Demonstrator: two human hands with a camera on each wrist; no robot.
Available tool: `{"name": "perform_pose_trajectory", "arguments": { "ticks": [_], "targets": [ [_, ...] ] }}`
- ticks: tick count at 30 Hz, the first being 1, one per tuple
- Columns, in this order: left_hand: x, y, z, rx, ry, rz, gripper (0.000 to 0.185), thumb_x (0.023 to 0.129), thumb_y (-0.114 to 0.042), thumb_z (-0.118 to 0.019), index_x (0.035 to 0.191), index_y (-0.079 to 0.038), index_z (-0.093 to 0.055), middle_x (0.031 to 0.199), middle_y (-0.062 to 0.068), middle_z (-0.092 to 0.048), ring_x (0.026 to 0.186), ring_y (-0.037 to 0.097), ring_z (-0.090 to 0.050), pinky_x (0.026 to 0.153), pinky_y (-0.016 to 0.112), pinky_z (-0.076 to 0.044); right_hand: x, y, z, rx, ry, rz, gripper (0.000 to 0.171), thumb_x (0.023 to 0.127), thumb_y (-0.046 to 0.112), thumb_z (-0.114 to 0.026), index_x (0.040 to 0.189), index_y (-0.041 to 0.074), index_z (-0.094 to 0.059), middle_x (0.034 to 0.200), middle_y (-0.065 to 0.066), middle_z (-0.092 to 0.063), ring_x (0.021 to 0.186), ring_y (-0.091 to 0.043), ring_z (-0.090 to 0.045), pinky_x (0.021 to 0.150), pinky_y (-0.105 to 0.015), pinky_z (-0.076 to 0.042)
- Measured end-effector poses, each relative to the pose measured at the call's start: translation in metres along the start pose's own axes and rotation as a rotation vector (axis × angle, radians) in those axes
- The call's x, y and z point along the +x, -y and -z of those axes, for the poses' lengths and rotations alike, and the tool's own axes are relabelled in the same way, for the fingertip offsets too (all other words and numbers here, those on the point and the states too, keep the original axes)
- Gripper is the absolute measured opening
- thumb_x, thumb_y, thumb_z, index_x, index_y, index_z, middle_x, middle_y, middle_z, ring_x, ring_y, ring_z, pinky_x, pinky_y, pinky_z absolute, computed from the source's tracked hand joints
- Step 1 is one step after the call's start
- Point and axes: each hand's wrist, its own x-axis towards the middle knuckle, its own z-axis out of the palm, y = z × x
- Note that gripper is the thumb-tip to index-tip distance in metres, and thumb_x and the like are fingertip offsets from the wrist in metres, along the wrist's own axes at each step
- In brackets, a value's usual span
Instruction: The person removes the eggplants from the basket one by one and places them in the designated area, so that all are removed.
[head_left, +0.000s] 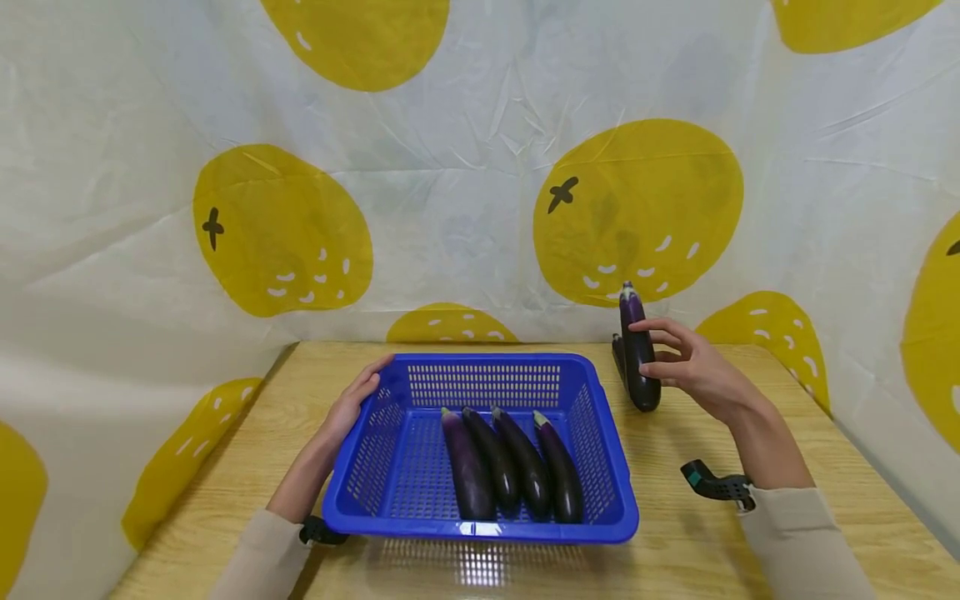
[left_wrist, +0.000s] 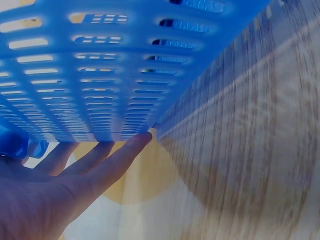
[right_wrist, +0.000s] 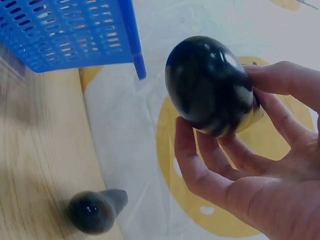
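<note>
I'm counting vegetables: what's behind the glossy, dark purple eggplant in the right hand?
In the head view, another long dark eggplant shows its left side; the rest is covered.

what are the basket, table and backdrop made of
Basket: probably glossy moulded plastic, with uniform blue and slotted walls. Table: wood or wood-look laminate, smooth, showing pale grain. Backdrop: thin fabric or plastic sheeting, slightly shiny, judging by its creases.

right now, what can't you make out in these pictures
Rear eggplant: head view, largely hidden behind the held eggplant.
Held eggplant's stem: right wrist view, hidden behind its own rounded end.
Eggplants in the basket: left wrist view, mostly screened by the basket's slotted wall.
Left hand: left wrist view, partly cut off by the left and bottom edges.
</note>
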Motion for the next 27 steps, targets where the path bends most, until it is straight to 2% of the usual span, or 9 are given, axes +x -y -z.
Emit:
{"name": "perform_pose_trajectory", "arguments": {
  "ticks": [5,8,13,18,27],
  "targets": [
    [0.001,0.000,-0.002,-0.009,0.008,-0.006,0.053,0.115,-0.032,-0.026,0.166,-0.015,-0.022,0.173,0.008,-0.018,0.153,0.025,-0.022,0.103,0.015,-0.042,-0.003,-0.006,0.009,0.001,-0.001,0.015,0.057,0.102,0.007,-0.063,0.153,0.015,-0.039,0.142,-0.001,-0.042,0.111,-0.013,-0.064,0.088,-0.030,-0.056],
    [0.001,0.000,-0.002,-0.005,0.014,-0.006,0.054,0.115,-0.032,-0.026,0.166,-0.015,-0.021,0.173,0.010,-0.018,0.152,0.025,-0.024,0.103,0.016,-0.042,-0.004,-0.012,0.016,0.041,0.004,0.029,0.060,0.101,0.002,-0.061,0.154,0.015,-0.037,0.142,-0.003,-0.041,0.108,-0.012,-0.068,0.086,-0.029,-0.057],
    [0.000,-0.002,0.001,0.016,-0.007,-0.002,0.053,0.115,-0.032,-0.027,0.165,-0.016,-0.023,0.173,0.008,-0.018,0.156,0.026,-0.019,0.103,0.012,-0.037,-0.004,-0.023,0.027,0.163,0.019,0.047,0.063,0.100,-0.006,-0.058,0.155,0.016,-0.036,0.141,-0.007,-0.038,0.106,-0.015,-0.069,0.083,-0.031,-0.060],
    [0.000,-0.003,0.002,0.025,-0.007,0.012,0.052,0.115,-0.032,-0.027,0.165,-0.018,-0.024,0.173,0.005,-0.017,0.158,0.026,-0.015,0.105,0.013,-0.033,-0.003,-0.032,0.034,0.214,0.007,0.040,0.065,0.099,-0.008,-0.057,0.155,0.018,-0.036,0.141,-0.007,-0.036,0.104,-0.017,-0.069,0.080,-0.033,-0.061],
    [-0.001,-0.002,0.001,0.013,0.005,0.017,0.053,0.115,-0.033,-0.027,0.166,-0.019,-0.023,0.173,0.006,-0.017,0.158,0.027,-0.016,0.104,0.014,-0.035,-0.005,-0.041,0.042,0.178,-0.041,-0.021,0.066,0.099,-0.005,-0.059,0.156,0.021,-0.038,0.147,-0.017,-0.025,0.101,-0.017,-0.069,0.080,-0.034,-0.061]
  ]
}}
